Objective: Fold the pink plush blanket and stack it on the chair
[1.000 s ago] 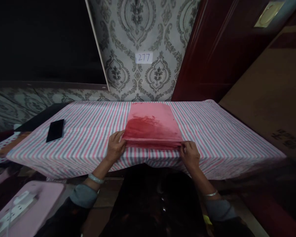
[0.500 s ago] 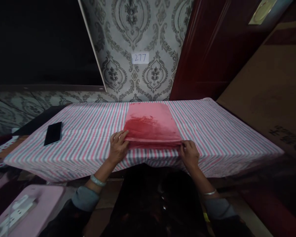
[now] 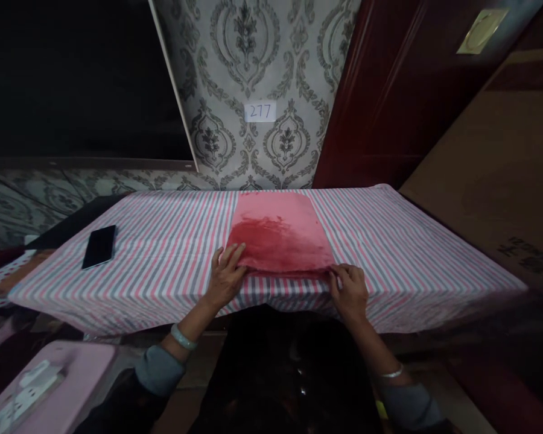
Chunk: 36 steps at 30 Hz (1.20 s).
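Note:
A folded pink cloth (image 3: 280, 241) with a darker red patch lies on the striped tablecloth (image 3: 172, 241), its front fold close to the table's near edge. At the cloth's front left corner, my left hand (image 3: 226, 278) has its fingers bent over the top and its thumb by the fold, gripping it. My right hand (image 3: 349, 292) pinches the front right corner between thumb and fingers. Those fingertips hide the very corner. Under the front fold, further layers of the cloth show as a thin band.
A dark phone (image 3: 99, 247) lies on the left part of the table. Behind are a patterned wall with a paper label (image 3: 260, 111) and a large black screen (image 3: 72, 78). A cardboard box (image 3: 489, 163) stands to the right. A power strip (image 3: 25, 395) rests at lower left.
The cloth's raised front fold now lies lower and flatter, and less of the layers beneath shows. My left hand has shifted slightly right, its fingers further over the cloth. The view has tilted a little.

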Available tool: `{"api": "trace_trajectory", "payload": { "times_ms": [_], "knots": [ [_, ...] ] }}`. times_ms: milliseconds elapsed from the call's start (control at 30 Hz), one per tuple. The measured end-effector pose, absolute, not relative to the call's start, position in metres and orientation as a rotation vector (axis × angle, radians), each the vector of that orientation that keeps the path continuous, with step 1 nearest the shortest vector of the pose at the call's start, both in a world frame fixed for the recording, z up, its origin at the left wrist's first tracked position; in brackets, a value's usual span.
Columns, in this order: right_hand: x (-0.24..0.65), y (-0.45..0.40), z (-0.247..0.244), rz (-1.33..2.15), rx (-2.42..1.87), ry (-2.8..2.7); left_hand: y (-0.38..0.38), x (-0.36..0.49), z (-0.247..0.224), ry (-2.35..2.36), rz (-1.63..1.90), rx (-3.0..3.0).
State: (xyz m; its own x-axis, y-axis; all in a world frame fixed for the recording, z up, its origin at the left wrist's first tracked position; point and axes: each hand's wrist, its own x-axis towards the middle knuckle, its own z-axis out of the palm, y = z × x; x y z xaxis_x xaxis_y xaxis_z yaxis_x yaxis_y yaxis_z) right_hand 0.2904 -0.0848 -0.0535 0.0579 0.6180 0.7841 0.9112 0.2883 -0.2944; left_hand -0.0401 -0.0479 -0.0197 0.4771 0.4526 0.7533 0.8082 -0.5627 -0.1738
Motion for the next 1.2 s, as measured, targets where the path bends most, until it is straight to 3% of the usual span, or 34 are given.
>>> {"api": "trace_trajectory", "payload": {
  "times_ms": [533,900,1200],
  "knots": [
    [0.237,-0.085,-0.073,-0.011,-1.484,-1.746,-0.042,-0.031,-0.005,-0.967,-0.813,-2.284],
    [0.208,-0.089,-0.041,-0.439,-1.259,-1.932,-0.047,-0.028,-0.003,-0.938,-0.876,-2.267],
    [0.201,-0.079,-0.047,-0.353,-1.333,-2.020,-0.049,-0.033,0.001,-0.867,-0.863,-2.377]
  ]
}}
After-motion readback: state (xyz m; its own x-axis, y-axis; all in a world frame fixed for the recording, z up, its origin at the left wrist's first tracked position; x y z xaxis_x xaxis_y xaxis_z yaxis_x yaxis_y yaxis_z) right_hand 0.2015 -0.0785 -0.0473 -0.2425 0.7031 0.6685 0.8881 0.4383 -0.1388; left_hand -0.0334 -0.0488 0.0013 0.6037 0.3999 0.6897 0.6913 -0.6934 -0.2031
